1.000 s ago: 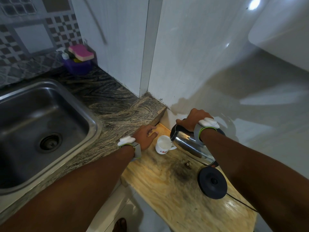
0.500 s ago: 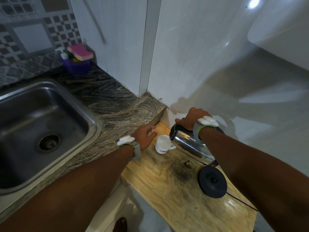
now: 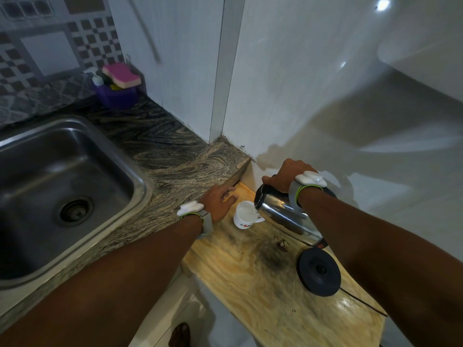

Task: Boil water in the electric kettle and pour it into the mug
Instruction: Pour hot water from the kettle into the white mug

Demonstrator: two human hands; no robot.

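Observation:
My right hand (image 3: 288,175) grips the black handle of the steel electric kettle (image 3: 283,216), which is tilted down to the left with its spout over the white mug (image 3: 244,216). The mug stands upright on the wooden board (image 3: 263,279) and looks part filled with liquid. My left hand (image 3: 220,200) rests just left of the mug at the counter's edge, fingers loosely spread, holding nothing. The kettle's round black base (image 3: 319,270) lies on the board to the right, with its cord trailing off to the right.
A steel sink (image 3: 62,186) is set in the marbled stone counter (image 3: 180,161) on the left. At the back a purple tub (image 3: 116,96) holds a pink sponge and a small bottle. White tiled walls stand close behind the mug and kettle.
Almost nothing differs: the kettle stays tilted over the mug and both hands keep their places. The view has shifted very slightly.

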